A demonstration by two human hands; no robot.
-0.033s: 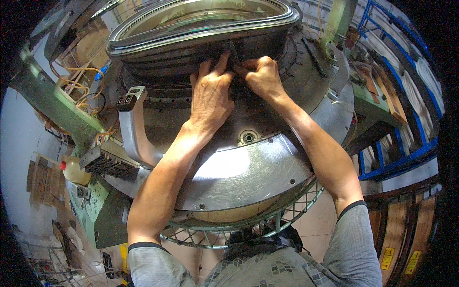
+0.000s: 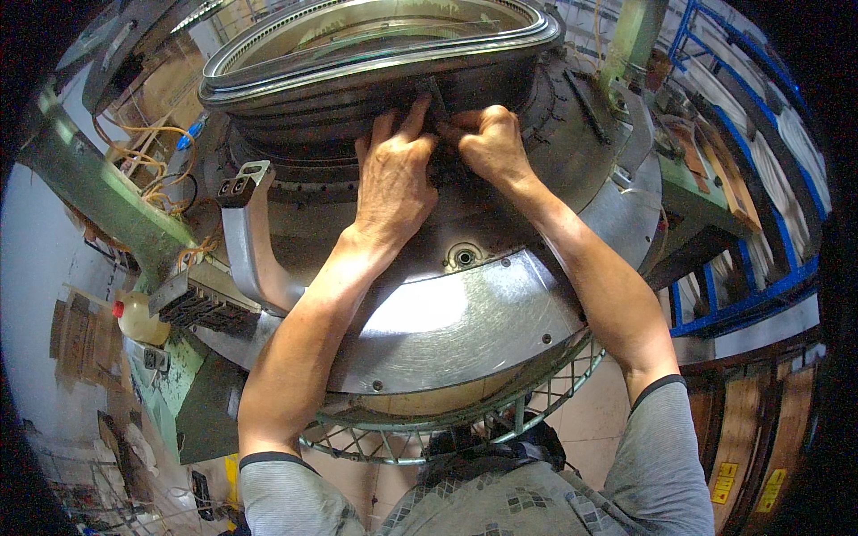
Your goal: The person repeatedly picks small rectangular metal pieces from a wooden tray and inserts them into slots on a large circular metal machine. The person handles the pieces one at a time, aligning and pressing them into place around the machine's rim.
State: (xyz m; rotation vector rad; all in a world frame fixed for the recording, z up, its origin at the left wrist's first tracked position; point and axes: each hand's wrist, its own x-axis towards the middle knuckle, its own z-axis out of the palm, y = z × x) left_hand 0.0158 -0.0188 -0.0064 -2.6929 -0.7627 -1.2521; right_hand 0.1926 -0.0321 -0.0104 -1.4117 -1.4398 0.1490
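Note:
A large round machine with a dark ribbed cylinder (image 2: 313, 121) stands in front of me, and both my hands meet at its near side. A small dark flat strip (image 2: 434, 96) stands up between them against the cylinder. My left hand (image 2: 396, 174) has its fingers bent toward the cylinder, with the index finger along the strip's left edge. Curled in a pinch, my right hand (image 2: 490, 147) is at the strip's lower end. The fingertips and the strip's bottom are partly hidden in shadow. Below my wrists lies a shiny curved metal plate (image 2: 447, 322) with a round hole fitting (image 2: 464, 257).
An upright metal bracket (image 2: 246, 223) stands left of my left forearm. Green machine arms (image 2: 116, 196) and orange cables (image 2: 152, 147) are at the left, beside a plastic bottle (image 2: 141, 320). A dark rod (image 2: 585, 105) lies on the ring at right. Blue racking (image 2: 746, 170) stands beyond.

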